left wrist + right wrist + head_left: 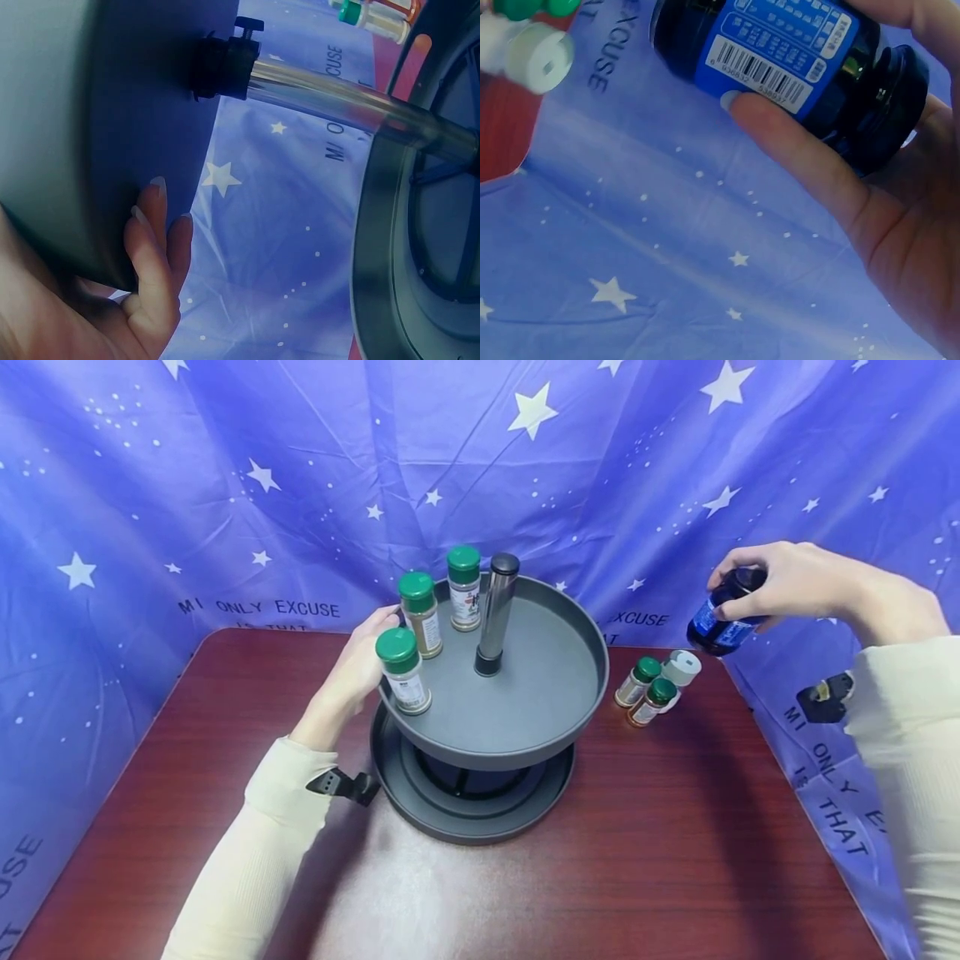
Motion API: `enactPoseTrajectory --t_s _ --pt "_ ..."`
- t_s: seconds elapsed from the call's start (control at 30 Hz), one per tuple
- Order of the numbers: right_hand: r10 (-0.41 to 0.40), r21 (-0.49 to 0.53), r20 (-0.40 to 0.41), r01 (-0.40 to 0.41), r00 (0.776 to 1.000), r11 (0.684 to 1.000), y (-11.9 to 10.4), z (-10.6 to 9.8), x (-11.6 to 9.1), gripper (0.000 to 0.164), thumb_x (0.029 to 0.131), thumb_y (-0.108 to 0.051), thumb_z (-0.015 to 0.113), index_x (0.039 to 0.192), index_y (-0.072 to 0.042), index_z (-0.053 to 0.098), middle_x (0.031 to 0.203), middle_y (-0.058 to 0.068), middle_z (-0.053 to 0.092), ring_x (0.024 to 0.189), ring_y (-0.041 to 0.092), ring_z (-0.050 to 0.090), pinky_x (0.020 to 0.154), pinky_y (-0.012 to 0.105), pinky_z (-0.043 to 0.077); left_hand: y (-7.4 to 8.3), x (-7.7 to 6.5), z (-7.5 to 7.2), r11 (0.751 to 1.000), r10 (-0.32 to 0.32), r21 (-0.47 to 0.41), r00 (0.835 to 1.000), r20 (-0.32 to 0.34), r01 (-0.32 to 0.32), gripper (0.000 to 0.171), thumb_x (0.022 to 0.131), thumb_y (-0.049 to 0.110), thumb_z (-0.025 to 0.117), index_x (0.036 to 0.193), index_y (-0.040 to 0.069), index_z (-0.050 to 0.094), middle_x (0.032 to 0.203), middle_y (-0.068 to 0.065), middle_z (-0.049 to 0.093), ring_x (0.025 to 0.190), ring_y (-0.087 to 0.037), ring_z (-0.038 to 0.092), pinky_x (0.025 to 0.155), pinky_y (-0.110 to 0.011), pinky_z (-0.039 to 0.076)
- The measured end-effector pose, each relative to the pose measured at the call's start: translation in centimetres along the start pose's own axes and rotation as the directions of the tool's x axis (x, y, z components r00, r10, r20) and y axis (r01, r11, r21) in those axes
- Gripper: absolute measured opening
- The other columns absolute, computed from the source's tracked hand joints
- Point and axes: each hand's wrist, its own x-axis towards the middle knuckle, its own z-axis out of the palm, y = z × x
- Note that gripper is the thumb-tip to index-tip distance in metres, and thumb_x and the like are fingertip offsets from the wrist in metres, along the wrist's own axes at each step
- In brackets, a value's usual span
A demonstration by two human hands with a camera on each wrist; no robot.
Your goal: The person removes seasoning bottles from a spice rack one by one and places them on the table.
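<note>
In the head view my right hand [798, 581] grips a dark jar with a blue label [705, 622], held tilted above the table's far right corner. The right wrist view shows a barcode on this jar [761, 71], with my thumb along its side. My left hand [358, 660] holds the left rim of the upper tray [525, 693] of a grey two-tier rack. Seen from the left wrist, its fingers [154, 255] curl beneath that tray. Three green-capped spice jars, including a front one [405, 672], stand on the tray's left side.
A metal post [497, 618] rises from the upper tray. Below is the lower tray [472, 831], on a reddish wooden table [637, 868]. Right of the rack, two small green-capped jars [647, 697] stand beside a white-capped bottle [682, 668]. A starry blue curtain [450, 460] hangs behind.
</note>
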Motion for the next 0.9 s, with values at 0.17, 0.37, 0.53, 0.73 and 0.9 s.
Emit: enactPoseTrajectory --t_s 0.17,0.37,0.53,0.73,0.9 --pt "0.004 0.043 0.060 -0.006 0.998 0.999 1.0 0.8 0.3 0.050 0.092 -0.023 0.069 0.132 -0.001 0.050 0.118 0.039 0.056 0.082 0.029 0.071 0.068 0.043 0.061 -0.1 -0.1 0.1 1.000 -0.003 -0.005 1.000 0.006 0.003 0.051 0.106 0.032 0.027 0.154 0.017 0.032 0.160 -0.007 0.034 0.150 -0.024 0.024 0.123 -0.050 0.021" --pt "0.000 0.082 0.128 -0.011 0.992 0.997 2.3 2.1 0.6 0.042 0.092 -0.016 0.066 0.126 0.003 0.051 0.115 0.039 0.055 0.087 0.028 0.067 0.066 0.042 0.061 0.0 0.0 -0.1 1.000 -0.005 -0.007 1.000 0.007 0.006 0.051 0.106 0.032 0.027 0.155 0.017 0.032 0.160 -0.007 0.034 0.151 -0.024 0.024 0.123 -0.050 0.020" --pt "0.018 0.040 0.126 -0.024 0.992 0.999 3.3 2.7 0.7 0.042 0.089 -0.018 0.068 0.123 0.003 0.054 0.113 0.040 0.056 0.086 0.030 0.066 0.065 0.043 0.061 0.0 0.0 -0.1 1.000 -0.006 -0.013 1.000 0.008 0.006 0.050 0.107 0.032 0.027 0.154 0.017 0.033 0.159 -0.008 0.034 0.151 -0.025 0.024 0.123 -0.050 0.020" --pt "0.022 0.038 0.128 -0.027 0.992 0.999 4.1 2.9 0.8 0.040 0.088 -0.018 0.070 0.120 0.003 0.056 0.110 0.038 0.056 0.083 0.028 0.065 0.063 0.042 0.061 0.1 0.1 0.0 1.000 -0.004 -0.023 1.000 0.007 0.004 0.050 0.106 0.032 0.028 0.154 0.017 0.033 0.159 -0.007 0.035 0.151 -0.024 0.024 0.123 -0.050 0.020" --pt "0.018 0.013 0.149 -0.020 0.989 1.000 4.5 3.7 0.9 0.042 0.087 -0.019 0.074 0.118 0.003 0.058 0.107 0.035 0.057 0.082 0.028 0.064 0.061 0.040 0.060 0.0 0.0 0.0 1.000 -0.002 -0.024 1.000 0.008 0.002 0.051 0.107 0.032 0.027 0.155 0.017 0.032 0.160 -0.008 0.034 0.151 -0.025 0.023 0.123 -0.051 0.019"
